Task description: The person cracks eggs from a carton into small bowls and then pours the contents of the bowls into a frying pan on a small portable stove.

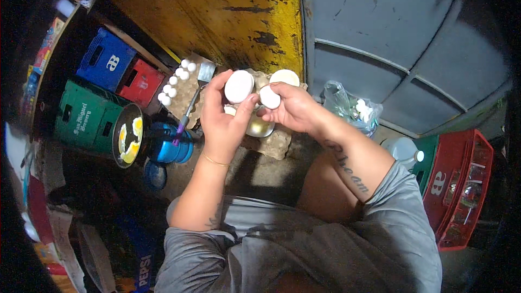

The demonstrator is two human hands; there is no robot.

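Note:
My left hand point(224, 108) grips a white round object point(239, 86), perhaps a lid or small container, between thumb and fingers. Beside it, my right hand point(291, 108) holds a smaller white oval object point(270, 97) that looks like an egg. Beyond the right hand is a pale-yellow round container point(285, 76). Below the hands, a shiny bowl point(259, 127) stands over a cardboard egg tray point(274, 146), partly hidden. White eggs point(172, 80) line another egg tray point(191, 101) at left, with a spatula point(188, 110) across it. A frying pan point(129, 135) holds cooking eggs with yellow yolks.
Green point(87, 118), blue point(106, 59) and red point(140, 82) plastic crates stand at left. A blue gas burner or tank point(171, 142) is beside the pan. At right are a filled plastic bag point(354, 108), a translucent jug point(401, 150) and a red crate point(452, 187) with glass bottles.

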